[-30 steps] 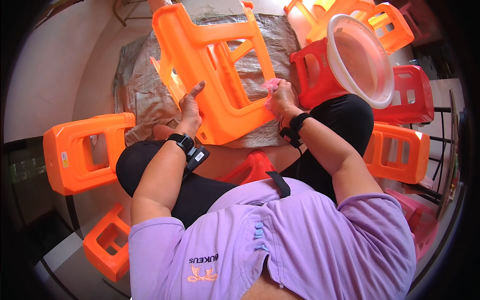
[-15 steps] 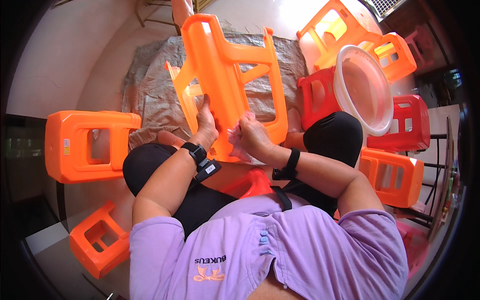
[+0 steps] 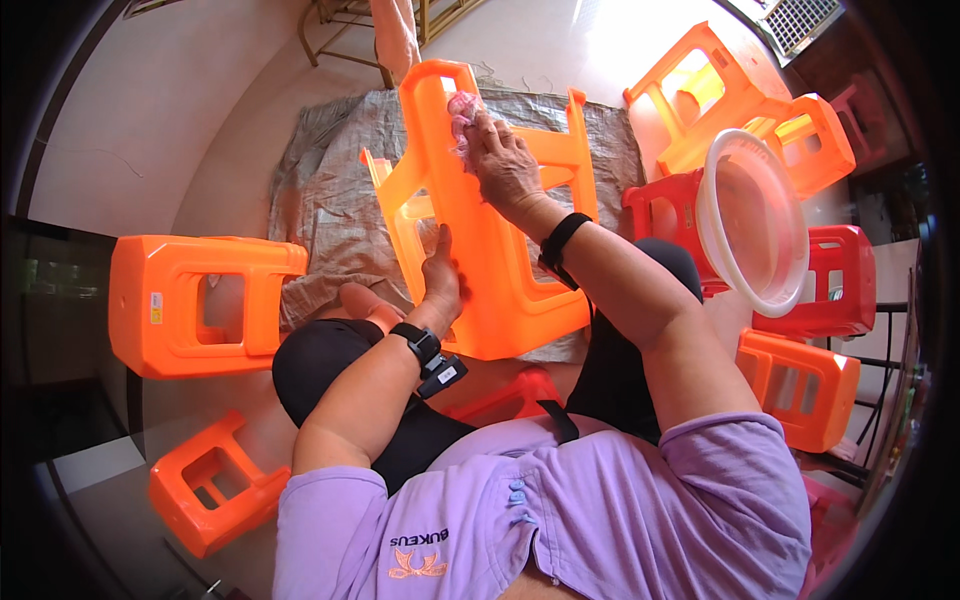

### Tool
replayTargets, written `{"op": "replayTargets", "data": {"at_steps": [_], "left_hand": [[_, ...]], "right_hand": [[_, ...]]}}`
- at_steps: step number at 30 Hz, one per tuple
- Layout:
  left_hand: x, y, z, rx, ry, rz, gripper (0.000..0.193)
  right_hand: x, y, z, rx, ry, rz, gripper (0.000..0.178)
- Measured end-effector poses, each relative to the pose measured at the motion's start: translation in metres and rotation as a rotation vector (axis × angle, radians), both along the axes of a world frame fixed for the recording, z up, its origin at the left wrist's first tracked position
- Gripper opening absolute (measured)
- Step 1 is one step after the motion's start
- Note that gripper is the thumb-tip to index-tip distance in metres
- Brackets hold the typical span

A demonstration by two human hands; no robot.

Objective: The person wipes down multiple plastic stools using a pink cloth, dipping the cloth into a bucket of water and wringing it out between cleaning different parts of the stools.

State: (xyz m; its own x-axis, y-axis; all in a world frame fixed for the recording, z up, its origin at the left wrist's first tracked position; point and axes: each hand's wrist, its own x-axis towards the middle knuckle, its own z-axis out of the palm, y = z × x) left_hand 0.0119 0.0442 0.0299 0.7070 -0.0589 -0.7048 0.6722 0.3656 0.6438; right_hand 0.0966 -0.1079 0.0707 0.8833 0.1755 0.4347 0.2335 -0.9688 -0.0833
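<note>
Stools crowd you on both sides, with an orange stool (image 3: 200,300) to the left and a clear basin (image 3: 755,220) to the right; free floor shows only ahead. The orange stool on your lap (image 3: 490,240) is glossy, its long axis pointing away from you. Your left hand (image 3: 442,280) lies flat on it, and your right hand (image 3: 503,165) is closed on a pink cloth (image 3: 462,112) against its far leg

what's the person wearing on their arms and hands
Both hands are bare, no gloves. The left hand has a black band at the wrist with a small black tag hanging off it. The right hand has a plain black wristband. Forearms are uncovered; short lilac sleeves end above the elbows.
</note>
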Motion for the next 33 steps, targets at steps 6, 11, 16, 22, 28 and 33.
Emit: {"op": "replayTargets", "data": {"at_steps": [6, 11, 16, 22, 28, 33], "left_hand": [[-0.002, -0.008, -0.007, 0.057, -0.069, 0.092, 0.044], [0.001, -0.012, -0.006, 0.068, -0.091, 0.124, 0.044], [0.0, -0.011, -0.006, 0.049, -0.079, 0.066, 0.047], [-0.002, -0.001, -0.014, -0.074, -0.047, 0.13, 0.051], [-0.004, 0.007, -0.004, 0.158, 0.013, -0.013, 0.051], [-0.005, 0.004, 0.012, 0.236, -0.029, -0.065, 0.059]], "right_hand": [[-0.004, -0.013, -0.018, 0.035, -0.145, -0.07, 0.052], [-0.005, -0.022, -0.012, 0.115, -0.129, -0.107, 0.031], [0.003, -0.038, -0.028, 0.165, -0.124, -0.138, 0.025], [0.006, -0.06, -0.022, 0.032, -0.048, -0.474, 0.017], [0.008, 0.002, -0.01, 0.128, -0.188, -0.066, 0.04], [0.04, 0.008, 0.024, 0.05, -0.145, 0.027, 0.042]]}}
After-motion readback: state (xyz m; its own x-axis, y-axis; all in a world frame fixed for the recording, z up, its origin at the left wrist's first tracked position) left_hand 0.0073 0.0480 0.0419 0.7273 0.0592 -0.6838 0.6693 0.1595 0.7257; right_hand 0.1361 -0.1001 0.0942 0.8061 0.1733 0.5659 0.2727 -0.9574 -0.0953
